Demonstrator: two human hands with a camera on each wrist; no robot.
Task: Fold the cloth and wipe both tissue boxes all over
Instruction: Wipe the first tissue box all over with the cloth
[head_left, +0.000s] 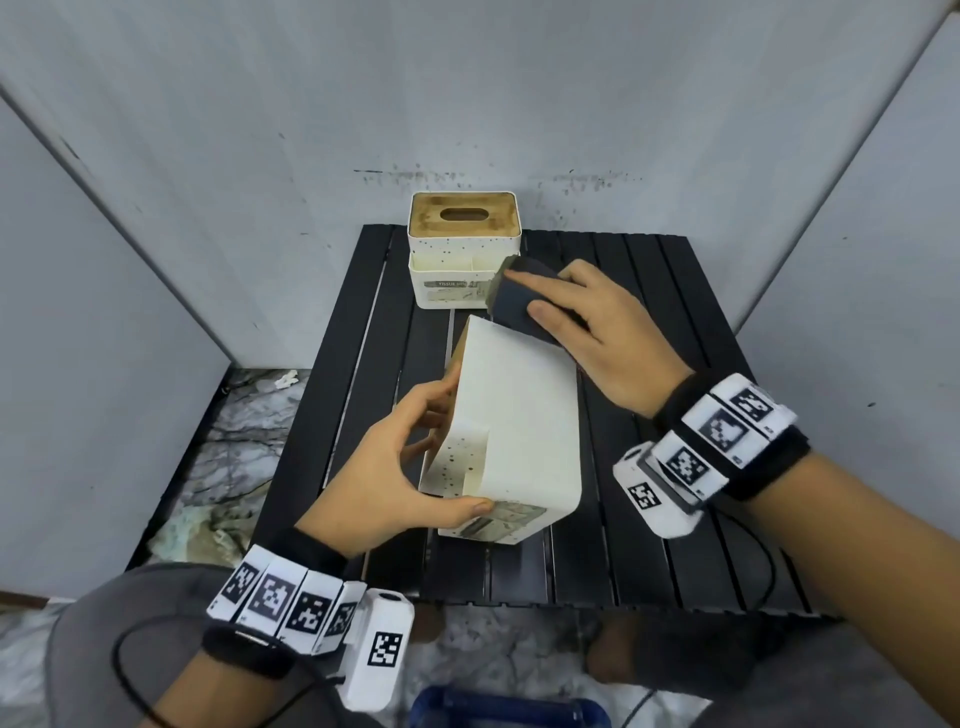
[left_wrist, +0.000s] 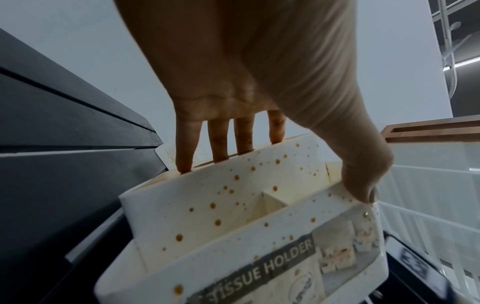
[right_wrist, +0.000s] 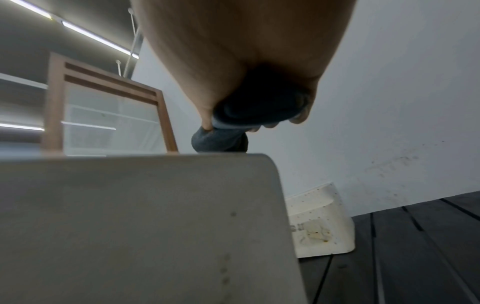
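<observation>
A white speckled tissue box is tipped on its side on the black slatted table. My left hand grips it, fingers over its far edge and thumb on the near rim of the tissue box. My right hand holds the folded dark cloth against the box's far top edge. From the right wrist, the cloth sits just above the box's corner. A second tissue box with a wooden lid stands upright at the table's back; it appears again.
Grey wall panels close in the back and both sides of the table. Marble floor shows to the left. A blue object lies below the table's front edge. A wood-framed panel stands beyond.
</observation>
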